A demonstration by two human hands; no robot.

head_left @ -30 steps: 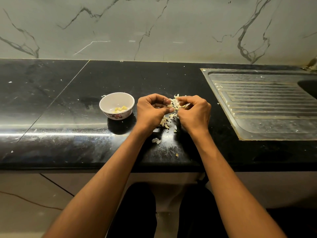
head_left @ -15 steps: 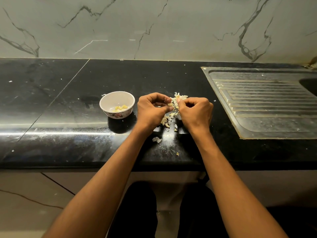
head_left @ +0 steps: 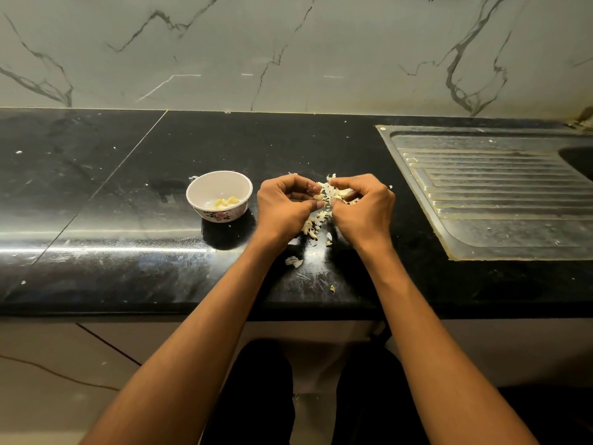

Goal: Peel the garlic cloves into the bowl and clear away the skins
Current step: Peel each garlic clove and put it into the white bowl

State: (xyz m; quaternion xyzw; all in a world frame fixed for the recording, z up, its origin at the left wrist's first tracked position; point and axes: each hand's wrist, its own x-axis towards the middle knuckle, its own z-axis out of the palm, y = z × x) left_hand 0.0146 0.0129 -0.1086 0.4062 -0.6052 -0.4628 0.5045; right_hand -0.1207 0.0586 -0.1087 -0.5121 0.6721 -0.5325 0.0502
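**Clerk:** Item one, the hands?

**Recorder:** Left hand (head_left: pixel 284 207), fingers curled, thumb and forefinger pinched on a garlic clove (head_left: pixel 318 196); right hand (head_left: pixel 362 205), fingers curled likewise, picking at the same clove from the other side; both were held just above the countertop (head_left: pixel 128 194), knuckles toward the camera.

**Clerk:** Item two, the skins?

**Recorder:** Pile of garlic skins (head_left: pixel 316 220) lay on the counter between and beneath the two hands; one loose skin (head_left: pixel 294 261) sat nearer the front edge; a small scrap (head_left: pixel 332 288) lay closer still.

**Clerk:** Item three, the vessel?

**Recorder:** White bowl (head_left: pixel 219 195) with a floral band stood upright just left of the left hand, apart from it; peeled cloves (head_left: pixel 226 202), yellowish, rested inside; count not legible.

**Clerk:** Fixtures?

**Recorder:** Steel draining board (head_left: pixel 500 194) was set into the counter at right, well apart from the hands; marble-veined wall (head_left: pixel 288 49) stood behind.
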